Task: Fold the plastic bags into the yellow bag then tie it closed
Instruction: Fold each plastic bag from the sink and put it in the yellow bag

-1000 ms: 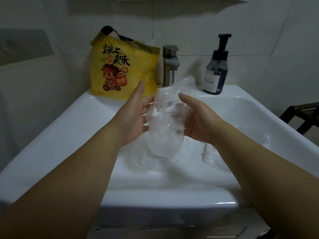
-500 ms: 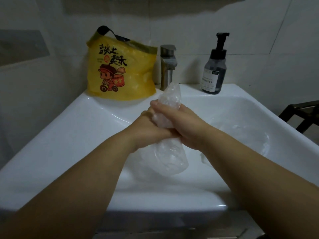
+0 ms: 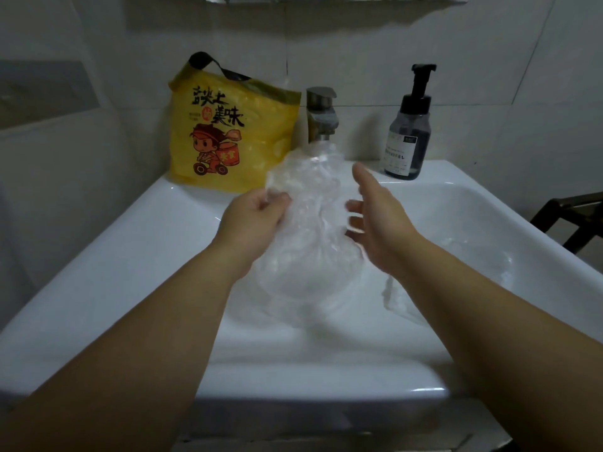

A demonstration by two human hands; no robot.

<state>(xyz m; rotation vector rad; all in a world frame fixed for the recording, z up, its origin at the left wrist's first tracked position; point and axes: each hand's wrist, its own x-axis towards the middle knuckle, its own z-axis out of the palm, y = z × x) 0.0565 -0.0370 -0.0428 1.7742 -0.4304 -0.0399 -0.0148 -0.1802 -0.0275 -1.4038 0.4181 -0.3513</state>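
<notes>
Left hand (image 3: 257, 216) clenches the crumpled left edge of a clear plastic bag (image 3: 310, 230), fingers curled into the film, holding it above the basin of a white ceramic sink (image 3: 130, 256). Right hand (image 3: 378, 223) is released, fingers spread and relaxed, palm turned toward the bag's right side; whether its fingertips touch the film cannot be told. The bag hangs between the two hands, its rounded lower part puffed out over the basin and its wrinkled top rising in front of the tap.

More clear plastic (image 3: 499, 259) lies loose in the basin to the right, partly behind the right forearm.

At the back left corner of the sink's ledge, a yellow bag (image 3: 228, 135) printed with black characters and a cartoon delivery rider stands upright against the tiled wall (image 3: 359, 44), a dark handle looping from its top. Just beside it, a brushed-metal faucet (image 3: 321, 112) stands at the centre of the ledge. A dark pump bottle (image 3: 409, 135) of soap stands farther right. A dark wooden frame (image 3: 574, 220) shows at the right edge, beyond the sink.
</notes>
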